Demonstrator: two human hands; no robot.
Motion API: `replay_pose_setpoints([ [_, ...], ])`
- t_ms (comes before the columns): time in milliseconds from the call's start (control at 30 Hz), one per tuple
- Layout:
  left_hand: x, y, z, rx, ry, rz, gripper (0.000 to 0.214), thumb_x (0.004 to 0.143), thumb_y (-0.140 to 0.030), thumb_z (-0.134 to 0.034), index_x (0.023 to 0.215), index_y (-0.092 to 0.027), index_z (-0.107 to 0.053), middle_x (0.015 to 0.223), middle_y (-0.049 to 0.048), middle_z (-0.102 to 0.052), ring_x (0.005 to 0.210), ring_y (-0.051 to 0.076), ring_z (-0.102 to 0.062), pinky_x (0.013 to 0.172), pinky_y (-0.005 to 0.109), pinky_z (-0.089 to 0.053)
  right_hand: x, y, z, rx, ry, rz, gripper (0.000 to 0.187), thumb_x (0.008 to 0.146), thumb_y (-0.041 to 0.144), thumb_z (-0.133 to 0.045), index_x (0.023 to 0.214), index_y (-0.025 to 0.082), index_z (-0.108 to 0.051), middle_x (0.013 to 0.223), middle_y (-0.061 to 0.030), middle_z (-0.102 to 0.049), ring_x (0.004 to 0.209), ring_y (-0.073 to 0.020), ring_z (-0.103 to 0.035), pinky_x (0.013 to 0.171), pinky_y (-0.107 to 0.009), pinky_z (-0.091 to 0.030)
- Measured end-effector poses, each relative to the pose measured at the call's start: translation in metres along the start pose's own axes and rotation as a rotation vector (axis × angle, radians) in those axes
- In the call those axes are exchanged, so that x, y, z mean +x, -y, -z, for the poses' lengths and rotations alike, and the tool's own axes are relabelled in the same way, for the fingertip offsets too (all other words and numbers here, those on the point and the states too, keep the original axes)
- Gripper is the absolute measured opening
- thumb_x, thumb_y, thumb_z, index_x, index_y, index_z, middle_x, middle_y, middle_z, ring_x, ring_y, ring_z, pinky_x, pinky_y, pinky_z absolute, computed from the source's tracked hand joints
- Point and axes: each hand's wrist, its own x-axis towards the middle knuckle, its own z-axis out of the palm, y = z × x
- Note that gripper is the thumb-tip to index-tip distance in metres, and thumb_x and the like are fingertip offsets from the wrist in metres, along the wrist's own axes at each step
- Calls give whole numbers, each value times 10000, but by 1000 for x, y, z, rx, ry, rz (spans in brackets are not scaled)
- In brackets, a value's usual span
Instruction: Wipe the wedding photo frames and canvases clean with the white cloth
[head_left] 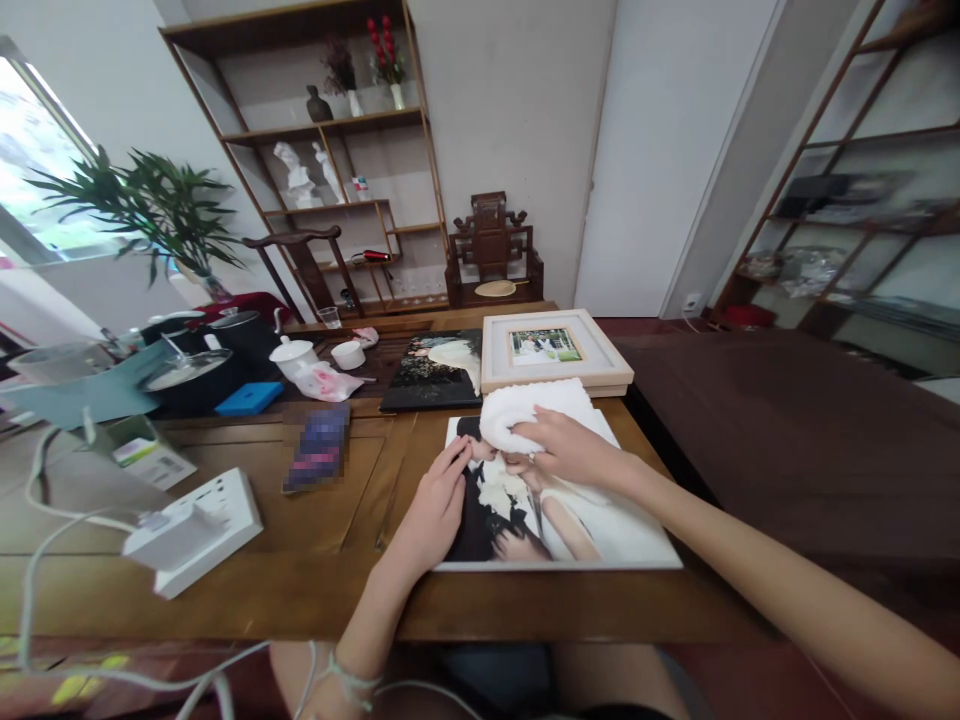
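Note:
A large photo print [600,530] of a couple lies flat near the front edge of the wooden table [315,590]. My left hand [435,505] rests flat on the print's left edge, fingers stretched out. My right hand [566,450] grips a white cloth [517,410] and presses it onto the upper part of the print. Just behind the cloth stands a white-framed photo [551,350], and a dark photo print [435,375] lies to its left.
A white power strip [199,530] with cables sits front left. Pots [191,375], a white teapot [292,355], a cup [347,354], a blue box [250,398] and a plant [150,210] fill the left. Shelves and wooden chairs line the back wall.

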Motion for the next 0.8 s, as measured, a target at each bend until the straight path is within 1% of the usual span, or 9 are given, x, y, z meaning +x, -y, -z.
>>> replay_pose_setpoints([
  [100,1,-1,0,9,6,21,464,938,-193,-286,1364,-120,-455,1491,132,-374,1393,218,-318,1160,453,-224,3,4,-7,-26,-9,20,343,745,21,-451,1005,141,-640,1125,-140,-653,1187,-293,-500,1014,-500,-339],
  [167,2,-1,0,14,5,20,468,930,-182,-288,1356,-97,-462,1481,146,-386,1389,217,-327,1160,441,-230,-8,15,-13,-34,9,49,384,734,18,-478,1072,122,-627,1228,-176,-603,1295,-301,-403,1057,-528,-287],
  [233,3,-1,0,15,8,12,465,930,-183,-292,1353,-98,-467,1479,148,-390,1386,218,-332,1158,437,-237,-25,31,-19,-37,34,90,389,743,21,-486,1091,114,-632,1328,-199,-533,1346,-309,-334,1085,-547,-243],
  [400,2,0,0,-20,-2,-7,446,944,-205,-308,1360,-185,-468,1488,105,-389,1387,221,-331,1151,467,-247,-71,75,-24,-15,82,237,216,802,92,-516,904,142,-700,1399,-223,-452,1338,-392,-308,1069,-626,-231],
  [500,0,0,0,-45,-13,-33,448,944,-204,-307,1360,-172,-469,1491,112,-381,1392,211,-321,1158,444,-235,-84,87,-15,21,161,329,172,793,93,-537,790,163,-694,1418,-190,-439,1333,-378,-323,1078,-604,-243],
  [567,-1,1,1,-54,-15,-44,447,948,-208,-304,1363,-175,-467,1492,109,-379,1395,201,-316,1161,429,-230,-84,85,-5,66,216,349,192,769,84,-542,843,173,-695,1417,-162,-452,1342,-331,-329,1099,-556,-245],
  [667,0,1,0,-50,-18,-39,447,946,-199,-306,1364,-195,-467,1491,96,-385,1392,199,-322,1160,434,-235,-74,67,6,120,253,257,383,692,34,-524,1007,192,-674,1388,-121,-503,1328,-259,-380,1108,-460,-283],
  [733,0,1,-1,-39,-17,-24,450,941,-186,-306,1359,-193,-473,1484,96,-399,1388,207,-331,1157,449,-240,-63,51,8,109,206,141,462,637,-8,-483,999,209,-670,1293,-88,-595,1281,-251,-449,1066,-422,-350],
  [800,1,1,-1,-30,-18,-6,452,938,-181,-304,1354,-184,-480,1476,99,-410,1385,213,-337,1156,459,-240,-48,34,6,83,129,48,466,628,-11,-457,984,207,-665,1163,-81,-665,1213,-274,-513,1008,-433,-401],
])
